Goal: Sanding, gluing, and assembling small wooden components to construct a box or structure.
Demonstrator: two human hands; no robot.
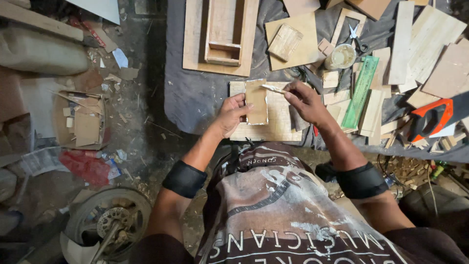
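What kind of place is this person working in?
Probably a small home woodworking spot on the floor. Cut wood offcuts lie all around, an orange-handled handsaw and a green ruler rest nearby, and the left hand holds a thin wooden piece.

Dark grey cloth (195, 98) spread over floor, serving as work surface. Laid on it: shallow wooden frame tray (222, 34), square plywood sheet (298, 46), flat pale board (273, 122), green ruler (360, 90), scissors (356, 39), round glue tub (340, 56), orange-handled saw (432, 117), many loose offcuts (415, 44). Bare dirt floor (137, 122) beside cloth littered with scraps and cardboard (85, 124).
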